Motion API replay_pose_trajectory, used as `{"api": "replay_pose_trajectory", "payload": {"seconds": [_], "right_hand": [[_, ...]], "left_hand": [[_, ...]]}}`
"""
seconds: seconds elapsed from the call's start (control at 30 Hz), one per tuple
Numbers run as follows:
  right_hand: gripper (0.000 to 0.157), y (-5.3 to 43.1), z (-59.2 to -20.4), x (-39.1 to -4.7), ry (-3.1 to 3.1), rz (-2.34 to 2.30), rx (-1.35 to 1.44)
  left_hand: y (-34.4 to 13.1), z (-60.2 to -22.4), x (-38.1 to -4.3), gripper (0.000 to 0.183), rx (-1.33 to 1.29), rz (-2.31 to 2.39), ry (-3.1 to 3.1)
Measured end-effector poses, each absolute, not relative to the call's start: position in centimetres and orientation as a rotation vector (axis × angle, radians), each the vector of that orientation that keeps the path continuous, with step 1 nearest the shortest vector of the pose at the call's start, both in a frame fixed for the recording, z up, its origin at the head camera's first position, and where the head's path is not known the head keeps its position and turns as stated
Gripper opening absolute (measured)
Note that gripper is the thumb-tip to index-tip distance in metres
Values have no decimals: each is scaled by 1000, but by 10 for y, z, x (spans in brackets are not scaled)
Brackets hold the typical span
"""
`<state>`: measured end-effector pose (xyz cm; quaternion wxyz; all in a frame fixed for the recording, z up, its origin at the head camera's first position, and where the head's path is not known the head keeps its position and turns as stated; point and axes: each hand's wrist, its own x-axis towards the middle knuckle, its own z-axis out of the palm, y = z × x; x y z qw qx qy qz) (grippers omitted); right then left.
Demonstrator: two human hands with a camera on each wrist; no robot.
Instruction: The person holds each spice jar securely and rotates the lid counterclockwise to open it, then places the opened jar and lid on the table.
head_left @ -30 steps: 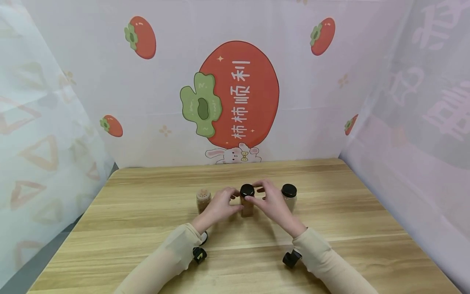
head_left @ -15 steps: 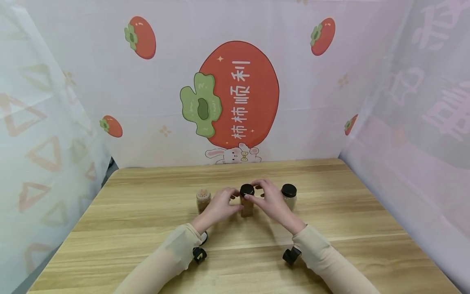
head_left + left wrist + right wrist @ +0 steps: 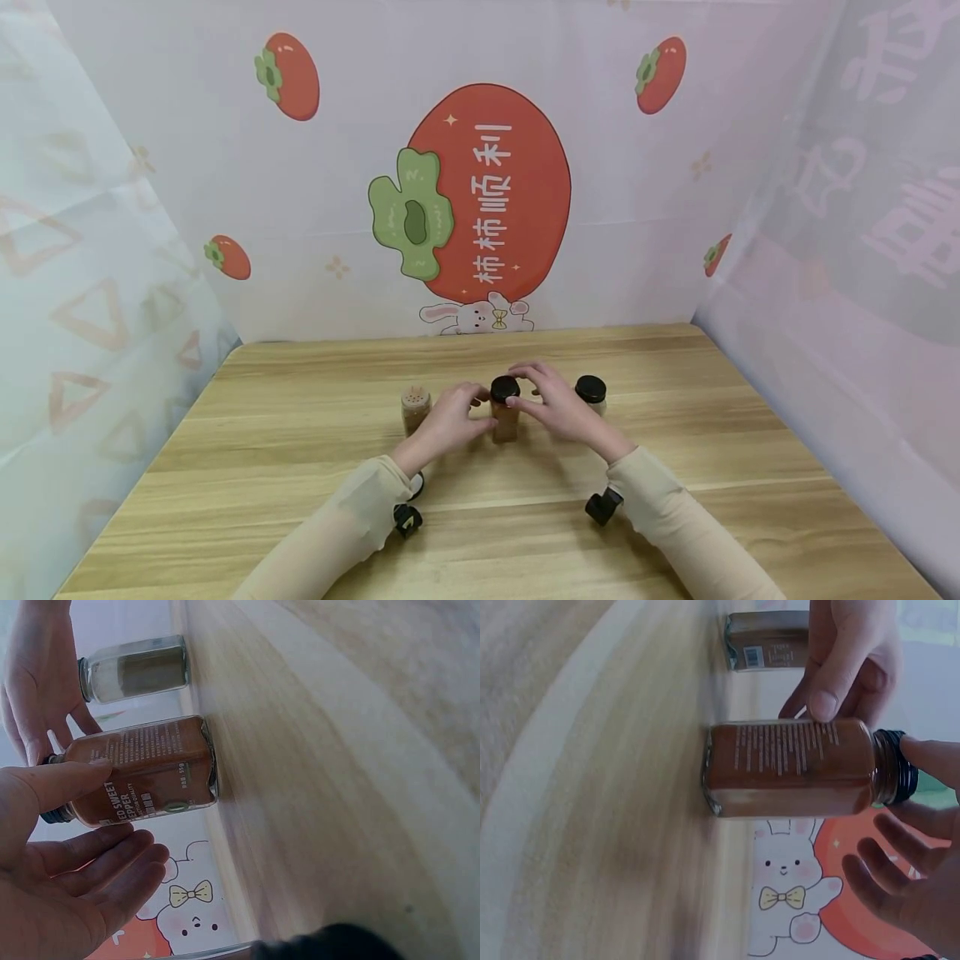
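Observation:
A square glass spice jar [image 3: 505,427] of reddish-brown powder, labelled as sweet pepper, stands upright on the table. My left hand [image 3: 452,421] holds its body; in the left wrist view the thumb lies along the label of the jar [image 3: 142,772]. On top is a black screw cap [image 3: 505,387], which my right hand [image 3: 558,406] pinches between thumb and index finger. The right wrist view shows the cap [image 3: 900,766] on the jar's neck, with the other right fingers spread loosely beside it.
Left of my left hand stands a jar with a bare shaker top [image 3: 416,404]. A black-capped jar [image 3: 591,389] is behind my right hand. One loose black lid [image 3: 417,485] lies by my left sleeve. A printed cloth [image 3: 337,167] hangs behind the wooden table [image 3: 300,467].
My right hand has turned a little around the cap, its fingers farther back, while the right wrist has shifted slightly to the right. My left hand and the jar stay in place.

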<state>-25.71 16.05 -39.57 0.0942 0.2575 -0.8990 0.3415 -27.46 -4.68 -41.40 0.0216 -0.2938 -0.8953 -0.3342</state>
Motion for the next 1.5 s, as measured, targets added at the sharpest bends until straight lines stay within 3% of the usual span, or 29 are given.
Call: {"api": "replay_pose_trajectory", "payload": {"seconds": [0.6,0.9,1.5], "right_hand": [[38,172,-401,-267,-2682,1162,904],[45,167,-402,-259,-2661,1101,713],[42,145,-406,-246,-2537,976,410]], "left_hand": [[-46,-416,-275,37,-906,-1026,-2777],[-45,-416,-275,38,-885,-1039,-2790],[-44,-416,-275,40,-861,-1029,-2792]]}}
